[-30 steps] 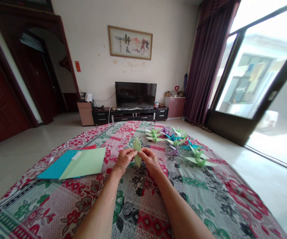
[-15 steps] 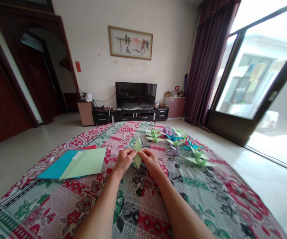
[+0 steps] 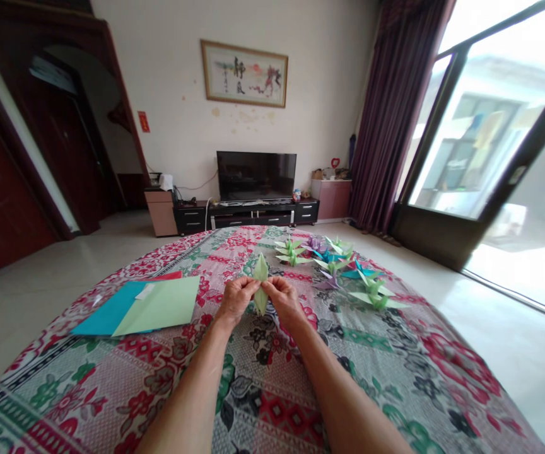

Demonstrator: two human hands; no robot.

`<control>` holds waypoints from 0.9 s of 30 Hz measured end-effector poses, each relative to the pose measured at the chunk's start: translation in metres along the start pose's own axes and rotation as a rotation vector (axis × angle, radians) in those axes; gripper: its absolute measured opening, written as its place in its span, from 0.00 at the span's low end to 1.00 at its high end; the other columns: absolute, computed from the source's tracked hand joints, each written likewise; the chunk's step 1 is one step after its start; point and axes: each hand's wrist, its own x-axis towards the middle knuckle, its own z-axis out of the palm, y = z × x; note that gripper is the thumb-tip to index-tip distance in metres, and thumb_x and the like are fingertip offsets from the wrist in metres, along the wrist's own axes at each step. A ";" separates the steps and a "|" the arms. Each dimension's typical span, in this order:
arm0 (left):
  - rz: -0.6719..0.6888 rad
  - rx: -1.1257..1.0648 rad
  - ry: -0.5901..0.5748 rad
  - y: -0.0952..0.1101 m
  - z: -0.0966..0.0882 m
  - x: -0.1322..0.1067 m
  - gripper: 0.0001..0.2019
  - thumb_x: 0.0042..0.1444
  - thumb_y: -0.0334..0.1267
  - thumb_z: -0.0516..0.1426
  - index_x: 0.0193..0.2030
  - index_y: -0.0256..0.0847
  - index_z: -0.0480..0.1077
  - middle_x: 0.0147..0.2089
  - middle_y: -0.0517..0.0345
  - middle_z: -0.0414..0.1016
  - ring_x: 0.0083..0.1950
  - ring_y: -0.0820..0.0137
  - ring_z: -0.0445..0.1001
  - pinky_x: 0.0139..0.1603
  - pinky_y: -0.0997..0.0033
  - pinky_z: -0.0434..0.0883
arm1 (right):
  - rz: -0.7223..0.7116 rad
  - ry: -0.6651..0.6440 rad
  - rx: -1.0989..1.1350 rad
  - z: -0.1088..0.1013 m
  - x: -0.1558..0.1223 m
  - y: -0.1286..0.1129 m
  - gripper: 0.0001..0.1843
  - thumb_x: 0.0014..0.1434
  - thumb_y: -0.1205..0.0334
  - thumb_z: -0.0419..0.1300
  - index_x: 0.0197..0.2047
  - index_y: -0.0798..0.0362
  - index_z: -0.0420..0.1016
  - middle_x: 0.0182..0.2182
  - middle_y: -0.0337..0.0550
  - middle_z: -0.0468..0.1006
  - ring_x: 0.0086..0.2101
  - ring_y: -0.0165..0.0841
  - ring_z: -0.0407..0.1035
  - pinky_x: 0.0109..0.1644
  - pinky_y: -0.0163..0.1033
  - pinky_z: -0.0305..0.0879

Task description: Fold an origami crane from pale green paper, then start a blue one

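Note:
A light green folded paper (image 3: 261, 267), long and diamond-shaped, stands upright between my hands above the tablecloth. My left hand (image 3: 237, 299) pinches its left edge near the middle between thumb and fingers. From the other side, my right hand (image 3: 283, 297) grips the right edge the same way. The fingertips of both hands nearly meet across the paper, and its lower tip points down toward the cloth.
Left of my hands lie sheets of coloured paper, a green sheet (image 3: 163, 308) over a blue sheet (image 3: 102, 309). Several folded paper cranes (image 3: 333, 266) in green, purple and blue stand at the right. A flowered tablecloth (image 3: 282, 372) covers the round table.
The camera view has shifted slightly. Both hands still pinch the folded green paper in nearly the same place; its shape looks much the same.

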 end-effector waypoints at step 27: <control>-0.028 -0.028 -0.081 0.009 -0.005 -0.005 0.15 0.42 0.45 0.62 0.33 0.36 0.75 0.22 0.62 0.69 0.22 0.78 0.61 0.23 0.78 0.58 | 0.053 -0.044 0.129 -0.004 0.001 0.003 0.15 0.43 0.52 0.66 0.28 0.54 0.71 0.21 0.33 0.70 0.21 0.24 0.60 0.26 0.32 0.56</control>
